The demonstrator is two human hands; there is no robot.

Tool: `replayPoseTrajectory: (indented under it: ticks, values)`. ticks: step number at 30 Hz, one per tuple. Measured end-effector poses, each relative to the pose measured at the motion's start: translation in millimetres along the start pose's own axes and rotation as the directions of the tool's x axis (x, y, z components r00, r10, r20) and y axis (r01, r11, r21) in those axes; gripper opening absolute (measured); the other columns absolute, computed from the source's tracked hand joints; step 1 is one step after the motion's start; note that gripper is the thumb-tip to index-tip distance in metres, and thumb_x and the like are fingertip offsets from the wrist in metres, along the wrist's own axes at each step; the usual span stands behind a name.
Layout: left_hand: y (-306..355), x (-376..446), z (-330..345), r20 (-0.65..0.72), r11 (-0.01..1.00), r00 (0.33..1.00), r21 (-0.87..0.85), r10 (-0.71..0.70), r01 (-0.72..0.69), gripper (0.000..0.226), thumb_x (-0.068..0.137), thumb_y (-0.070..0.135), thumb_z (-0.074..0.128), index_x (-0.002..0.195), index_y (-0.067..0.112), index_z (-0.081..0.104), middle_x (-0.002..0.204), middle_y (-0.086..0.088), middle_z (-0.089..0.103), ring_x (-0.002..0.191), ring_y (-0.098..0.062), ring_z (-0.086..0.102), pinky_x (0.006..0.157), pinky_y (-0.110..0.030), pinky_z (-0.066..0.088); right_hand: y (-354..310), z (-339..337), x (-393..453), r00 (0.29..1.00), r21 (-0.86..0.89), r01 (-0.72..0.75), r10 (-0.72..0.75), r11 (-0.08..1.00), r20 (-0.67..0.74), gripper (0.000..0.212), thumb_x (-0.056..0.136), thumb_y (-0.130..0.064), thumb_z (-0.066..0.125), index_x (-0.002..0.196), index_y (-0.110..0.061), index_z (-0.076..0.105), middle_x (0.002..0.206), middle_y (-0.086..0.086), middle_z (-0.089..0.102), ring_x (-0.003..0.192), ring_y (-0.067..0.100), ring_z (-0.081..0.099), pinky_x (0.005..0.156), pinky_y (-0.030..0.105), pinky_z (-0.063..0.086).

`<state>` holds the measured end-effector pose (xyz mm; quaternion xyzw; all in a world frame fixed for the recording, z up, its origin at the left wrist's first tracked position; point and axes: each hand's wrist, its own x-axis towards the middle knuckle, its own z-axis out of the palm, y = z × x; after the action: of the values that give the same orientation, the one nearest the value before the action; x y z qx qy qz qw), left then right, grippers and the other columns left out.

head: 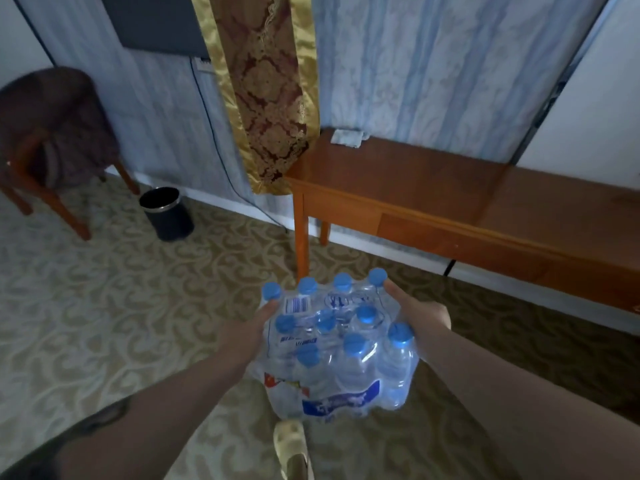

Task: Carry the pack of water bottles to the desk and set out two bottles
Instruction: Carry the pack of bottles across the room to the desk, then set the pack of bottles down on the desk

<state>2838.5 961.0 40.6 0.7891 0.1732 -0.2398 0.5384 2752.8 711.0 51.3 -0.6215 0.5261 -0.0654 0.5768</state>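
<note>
Holding the pack of water bottles (337, 344) up in front of me, I have one hand on each side of it, above the patterned carpet (104, 306). My left hand (247, 332) lies flat along the left side of the shrink wrap, fingers stretched forward and pressed to the plastic near the barcode label. My right hand (419, 315) cups the right side, its fingertips reaching up by the far corner cap. Both hands are clamped against the pack, palms facing each other, so it hangs between them clear of any surface. The bottles stand roughly upright, tilted a little toward me, with their blue caps showing through the clear film and a blue band printed on the near face.

Ahead and to the right is the wooden bench (415, 188), set against the pale blue curtain (433, 64); the pack is near its front left leg but apart from it. A small whitish folded thing (347, 136) lies at the back of the bench top. A gold and maroon drape (273, 88) hangs beside it. Further left stand a black bin (166, 214) and a dark chair (52, 133). Below the pack, a pale slipper (292, 448) shows on my foot.
</note>
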Motion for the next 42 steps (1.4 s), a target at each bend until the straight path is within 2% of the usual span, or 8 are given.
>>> replayPoseTrajectory:
  ticks: [2, 6, 15, 22, 25, 28, 35, 42]
  values:
    - [44, 34, -1, 0.052, 0.999, 0.998, -0.019, 0.035, -0.034, 0.058, 0.067, 0.063, 0.070, 0.095, 0.013, 0.073, 0.101, -0.019, 0.071, 0.076, -0.025, 0.067, 0.063, -0.033, 0.051, -29, 15, 22, 0.999, 0.019, -0.021, 0.021, 1.000, -0.025, 0.077, 0.042, -0.065, 0.084, 0.084, -0.001, 0.069, 0.072, 0.009, 0.070, 0.067, 0.024, 0.068, 0.063, 0.035, 0.057]
    - [109, 99, 0, 0.033, 0.997, 0.996, 0.006, 0.083, -0.083, 0.057, 0.066, 0.065, 0.067, 0.086, 0.012, 0.071, 0.095, -0.012, 0.071, 0.086, -0.031, 0.067, 0.087, -0.047, 0.053, -88, 48, 58, 0.999, 0.026, 0.046, -0.045, 0.999, -0.030, 0.054, 0.045, -0.052, 0.081, 0.067, -0.003, 0.071, 0.069, 0.013, 0.074, 0.065, 0.028, 0.071, 0.071, 0.044, 0.061]
    - [263, 207, 34, -0.059, 0.930, 0.932, 0.118, 0.357, -0.349, 0.046, 0.086, 0.052, 0.038, 0.053, 0.020, 0.047, 0.070, -0.006, 0.057, 0.067, -0.025, 0.053, 0.069, -0.040, 0.042, -211, 88, 145, 0.973, 0.366, 0.106, -0.021, 0.925, -0.229, 0.027, 0.072, -0.037, 0.058, 0.065, -0.011, 0.060, 0.070, 0.006, 0.067, 0.071, 0.028, 0.065, 0.077, 0.046, 0.054]
    - [352, 272, 83, -0.047, 0.902, 0.903, 0.099, 0.426, -0.421, 0.043, 0.089, 0.046, 0.036, 0.081, 0.015, 0.066, 0.083, -0.010, 0.067, 0.079, -0.030, 0.062, 0.077, -0.045, 0.053, -303, 90, 227, 0.957, 0.374, 0.178, -0.072, 0.910, -0.280, 0.027, 0.069, -0.037, 0.055, 0.064, -0.011, 0.061, 0.067, 0.006, 0.067, 0.068, 0.027, 0.062, 0.072, 0.045, 0.053]
    - [391, 295, 107, -0.077, 0.893, 0.890, 0.082, 0.449, -0.443, 0.048, 0.087, 0.050, 0.038, 0.072, 0.014, 0.066, 0.071, -0.009, 0.065, 0.068, -0.027, 0.061, 0.060, -0.039, 0.047, -334, 90, 260, 0.947, 0.394, 0.188, -0.058, 0.900, -0.317, 0.025, 0.065, -0.036, 0.056, 0.061, -0.012, 0.063, 0.063, 0.004, 0.066, 0.061, 0.025, 0.060, 0.066, 0.039, 0.049]
    - [420, 318, 125, -0.042, 0.842, 0.845, 0.126, 0.534, -0.525, 0.045, 0.093, 0.041, 0.033, 0.084, 0.012, 0.067, 0.075, -0.010, 0.064, 0.075, -0.030, 0.061, 0.073, -0.044, 0.049, -357, 93, 287, 0.944, 0.405, 0.187, -0.049, 0.895, -0.327, 0.025, 0.060, -0.036, 0.056, 0.061, -0.012, 0.064, 0.064, 0.006, 0.067, 0.063, 0.027, 0.061, 0.069, 0.041, 0.051]
    - [489, 406, 183, 0.022, 0.873, 0.884, 0.148, 0.467, -0.464, 0.048, 0.089, 0.050, 0.038, 0.082, 0.013, 0.070, 0.076, -0.004, 0.065, 0.066, -0.017, 0.057, 0.056, -0.031, 0.042, -409, 109, 365, 0.911, 0.395, 0.176, 0.003, 0.902, -0.413, 0.025, 0.071, -0.037, 0.055, 0.066, -0.013, 0.060, 0.068, 0.004, 0.067, 0.062, 0.024, 0.060, 0.064, 0.038, 0.047]
    - [546, 489, 238, 0.134, 0.907, 0.916, 0.143, 0.378, -0.395, 0.055, 0.080, 0.052, 0.041, 0.081, 0.004, 0.068, 0.080, -0.015, 0.069, 0.071, -0.027, 0.064, 0.059, -0.037, 0.046, -440, 132, 443, 0.875, 0.412, 0.134, 0.088, 0.901, -0.476, 0.029, 0.073, -0.036, 0.056, 0.064, -0.009, 0.061, 0.070, 0.011, 0.068, 0.064, 0.026, 0.060, 0.065, 0.042, 0.050]
